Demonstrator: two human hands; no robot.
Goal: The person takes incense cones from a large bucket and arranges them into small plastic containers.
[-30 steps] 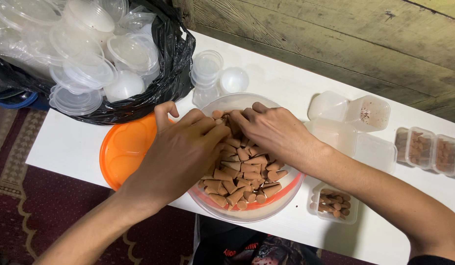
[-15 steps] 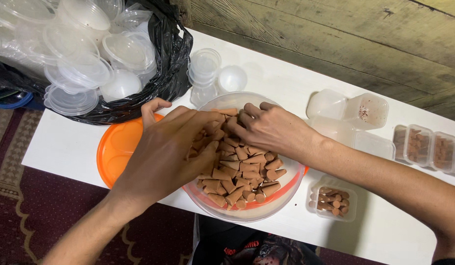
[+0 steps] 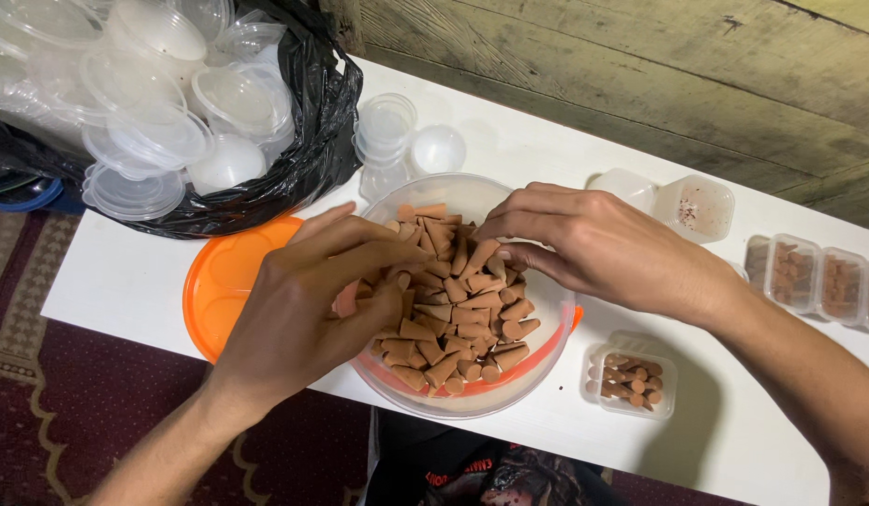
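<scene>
A clear round plastic bowl (image 3: 547,361) on the white table (image 3: 125,272) holds a heap of brown cone-shaped pieces (image 3: 462,319). My left hand (image 3: 303,305) reaches in from the left, its thumb and fingers closed around several cones at the heap's left side. From the right, my right hand (image 3: 603,248) arches over the heap with its fingertips pinched on cones near the top. An orange plastic lid (image 3: 223,281) lies under the bowl and sticks out at the left.
A black bag (image 3: 326,122) full of clear plastic tubs and lids sits back left. Small clear round cups (image 3: 386,131) stand behind the bowl. A small square tub of cones (image 3: 631,379) lies front right, with empty square tubs (image 3: 697,206) and filled ones (image 3: 809,276) behind.
Both hands have drawn back from the far side of the bowl. The left slid toward the heap's left edge, and the right lifted and moved right with pinched fingertips.
</scene>
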